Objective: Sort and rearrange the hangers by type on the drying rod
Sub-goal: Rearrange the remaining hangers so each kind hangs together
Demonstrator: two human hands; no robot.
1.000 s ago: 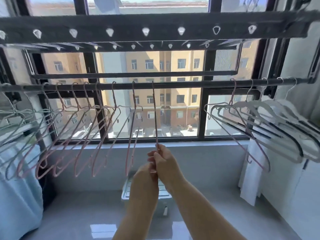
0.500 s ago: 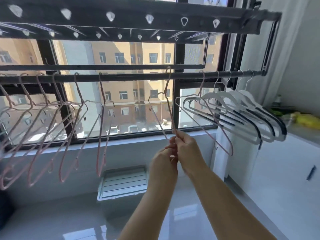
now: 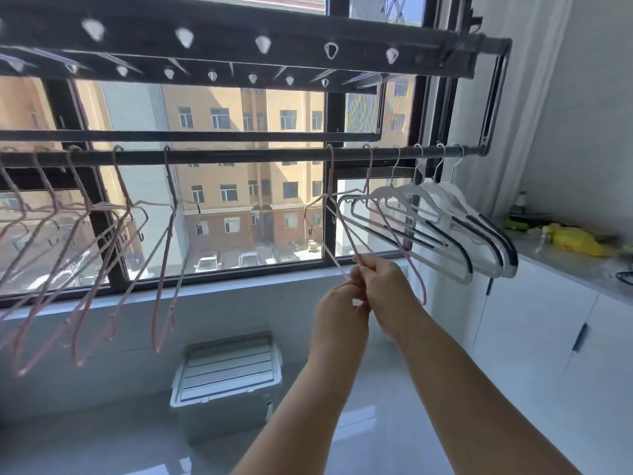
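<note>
A dark drying rod (image 3: 239, 155) runs across the window. Several thin pink hangers (image 3: 102, 269) hang in a row on its left part. Several thick white hangers with black strips (image 3: 455, 228) hang bunched at its right end. One pink hanger (image 3: 330, 214) hangs alone near the white group, hooked on the rod. My left hand (image 3: 337, 303) and my right hand (image 3: 383, 286) both pinch its lower end. Another pink hanger (image 3: 380, 214) hangs just right of it, against the white ones.
A perforated rack (image 3: 239, 39) sits overhead. A grey lidded storage box (image 3: 227, 375) stands on the floor below the window sill. A white cabinet (image 3: 534, 323) with a countertop holding yellow items (image 3: 575, 240) lines the right wall.
Both hands have slid the single pink hanger rightward along the rod, away from the pink row and up to the white group. My view has turned right with it.
</note>
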